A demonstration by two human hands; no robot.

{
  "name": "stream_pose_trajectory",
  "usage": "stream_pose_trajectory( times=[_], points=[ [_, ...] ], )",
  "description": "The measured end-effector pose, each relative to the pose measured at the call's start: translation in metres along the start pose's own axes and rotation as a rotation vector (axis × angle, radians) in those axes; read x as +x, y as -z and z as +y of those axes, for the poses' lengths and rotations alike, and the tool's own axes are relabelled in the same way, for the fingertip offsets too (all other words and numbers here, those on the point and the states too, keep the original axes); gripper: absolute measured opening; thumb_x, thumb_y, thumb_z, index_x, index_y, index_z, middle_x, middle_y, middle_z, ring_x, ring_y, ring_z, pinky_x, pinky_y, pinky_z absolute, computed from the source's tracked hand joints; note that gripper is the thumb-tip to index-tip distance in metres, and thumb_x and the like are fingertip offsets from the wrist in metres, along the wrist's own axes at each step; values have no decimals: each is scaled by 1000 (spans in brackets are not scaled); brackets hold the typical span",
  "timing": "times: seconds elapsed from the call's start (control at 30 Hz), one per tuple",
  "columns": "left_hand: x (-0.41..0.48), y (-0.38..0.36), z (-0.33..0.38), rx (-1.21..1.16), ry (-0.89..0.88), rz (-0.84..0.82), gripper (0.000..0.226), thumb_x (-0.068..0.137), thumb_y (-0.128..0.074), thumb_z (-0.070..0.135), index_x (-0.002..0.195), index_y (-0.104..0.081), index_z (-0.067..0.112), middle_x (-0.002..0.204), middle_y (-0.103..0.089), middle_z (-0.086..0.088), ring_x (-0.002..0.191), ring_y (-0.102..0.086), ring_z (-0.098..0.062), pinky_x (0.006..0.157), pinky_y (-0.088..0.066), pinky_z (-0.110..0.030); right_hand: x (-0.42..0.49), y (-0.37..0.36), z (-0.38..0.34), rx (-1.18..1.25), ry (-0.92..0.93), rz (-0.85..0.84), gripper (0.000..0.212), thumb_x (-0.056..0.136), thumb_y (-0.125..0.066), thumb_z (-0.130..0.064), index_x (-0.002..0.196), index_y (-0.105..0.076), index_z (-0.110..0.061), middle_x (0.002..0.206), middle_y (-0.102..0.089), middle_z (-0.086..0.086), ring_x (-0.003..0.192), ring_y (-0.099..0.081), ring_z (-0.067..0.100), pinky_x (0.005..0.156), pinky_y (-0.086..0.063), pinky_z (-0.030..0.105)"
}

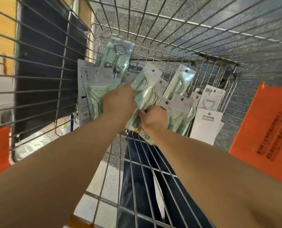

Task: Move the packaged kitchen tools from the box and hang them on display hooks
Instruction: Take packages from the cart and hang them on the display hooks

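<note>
The left hand (119, 100) is gripping a bunch of tool packs (147, 91) inside the wire basket (183, 21). Just below it, the right hand (154, 119) is pinching the bunch's bottom end. More packs (207, 102) are leaning right of both hands.

Left hand (119, 101), right hand (153, 119) gripping packets (147, 86), wire cart (202, 26)

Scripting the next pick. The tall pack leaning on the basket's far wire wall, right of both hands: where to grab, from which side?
Probably pinch the tall pack by its header card, from above. It leans upright, that flat top end stands free, and its lower end is buried among other packs.
</note>
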State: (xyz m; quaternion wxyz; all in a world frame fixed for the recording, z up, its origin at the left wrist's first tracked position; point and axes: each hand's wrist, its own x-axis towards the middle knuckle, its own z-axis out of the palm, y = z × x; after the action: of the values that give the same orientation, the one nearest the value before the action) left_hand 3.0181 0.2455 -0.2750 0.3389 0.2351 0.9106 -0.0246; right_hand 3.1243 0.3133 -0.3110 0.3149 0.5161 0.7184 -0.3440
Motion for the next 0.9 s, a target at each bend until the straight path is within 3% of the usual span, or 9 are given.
stream_pose_trajectory(
  times=[0.17, 0.27, 0.33, 0.53, 0.6, 0.67, 0.77, 0.83, 0.9],
  points=[
    [-11, 14, 1, -484, 94, 51, 24, 91, -70, 41, 100, -66, 20, 90, -68, 3, 81, -67, -19, 74, -59, -39, -14, 16, -4, 126, 149, 10, 30, 100, -56, -37, 79, -64, -18, 73, -69, 1, 68, -67, 23, 67, -58, 38],
    [-15, 26, 6, -537, 85, 75, 23, 92, -68, 45, 92, -62, 22, 88, -65, 3, 76, -64, -14, 72, -57, -36, -20, 29, -1, 127, 259, 49, 19, 103, -52, -27, 87, -61, -21, 92, -66, 4, 71, -61, 16, 68, -53, 34],
    [-18, 31, 8, -582, 115, 33, 22, 96, -67, 43, 95, -58, 23, 87, -63, 5, 71, -63, -9, 64, -50, -28, -25, 37, 1, 155, 324, 54, 14, 103, -52, -27, 93, -59, -21, 102, -61, 1, 74, -56, 3, 72, -47, 23],
    [-9, 33, 8, -842, 171, -122, 23, 100, -62, 42, 106, -54, 21, 97, -60, 7, 83, -59, -6, 63, -42, -25, -24, 56, 6, 518, 304, 2, 15, 103, -63, -28, 95, -60, -15, 82, -66, -4, 61, -60, -10, 56, -46, 8],
    [-5, 31, 8, -920, 228, -121, 25, 100, -64, 41, 110, -54, 20, 97, -60, 8, 79, -57, -5, 57, -41, -23, -22, 57, 5, 649, 245, 1, 16, 97, -73, -33, 99, -61, -22, 87, -68, -3, 69, -65, -4, 68, -55, 17],
    [-2, 29, 10, -991, 282, -103, 37, 95, -69, 42, 119, -52, 20, 101, -61, 8, 81, -61, -8, 55, -48, -22, -22, 56, 5, 816, 169, -58, 27, 93, -77, -30, 112, -58, -25, 89, -70, 4, 77, -70, 17, 79, -61, 41],
    [0, 26, 12, -1049, 345, -157, 59, 85, -77, 46, 131, -48, 24, 110, -67, 6, 91, -72, -20, 80, -62, -40, -18, 53, 10, 865, 107, -164, 41, 98, -71, -27, 135, -55, -16, 94, -78, 9, 85, -77, 34, 81, -63, 56],
    [4, 23, 14, -1052, 359, -189, 46, 84, -75, 45, 121, -59, 23, 108, -74, 0, 92, -74, -24, 81, -61, -39, -13, 55, 10, 851, 84, -168, 30, 104, -63, -26, 131, -62, -14, 93, -78, 10, 85, -76, 37, 79, -63, 58],
    [7, 22, 18, -1088, 364, -201, 22, 88, -72, 37, 104, -67, 23, 101, -77, -4, 87, -75, -24, 66, -58, -30, -7, 67, 9, 763, 69, -53, 19, 107, -54, -26, 115, -69, -16, 85, -76, 2, 75, -75, 22, 75, -65, 42]
  ],
)
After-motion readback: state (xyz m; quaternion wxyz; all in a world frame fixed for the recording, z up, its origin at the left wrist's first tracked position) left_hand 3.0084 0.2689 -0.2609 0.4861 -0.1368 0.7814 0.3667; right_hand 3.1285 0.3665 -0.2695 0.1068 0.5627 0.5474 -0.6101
